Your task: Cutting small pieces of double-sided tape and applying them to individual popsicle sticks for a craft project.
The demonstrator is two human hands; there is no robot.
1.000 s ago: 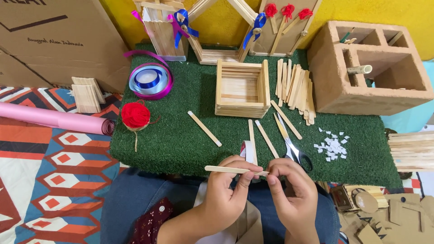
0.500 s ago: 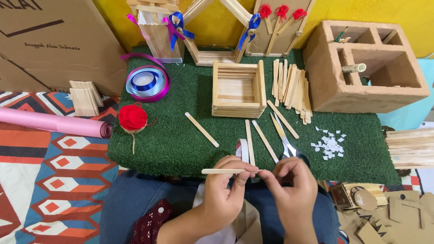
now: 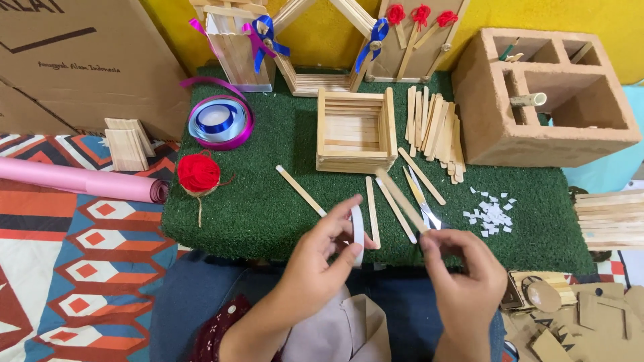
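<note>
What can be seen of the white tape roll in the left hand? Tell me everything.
The white tape roll is a thin, narrow ring seen almost edge-on, standing upright. The left hand pinches it between thumb and fingers at the near edge of the green turf mat. It looks like plain white tape; its hollow centre barely shows from this angle.

A home craft corner: ice-cream sticks, ribbon spool and green turf mat on a patterned floor mat.

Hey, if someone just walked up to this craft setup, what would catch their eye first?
Probably the two hands at the bottom: the left hand holds a roll of white tape, the right hand a wooden craft stick. Behind them, on the green turf mat, sit a square stick box and a bright red yarn ball.
</note>
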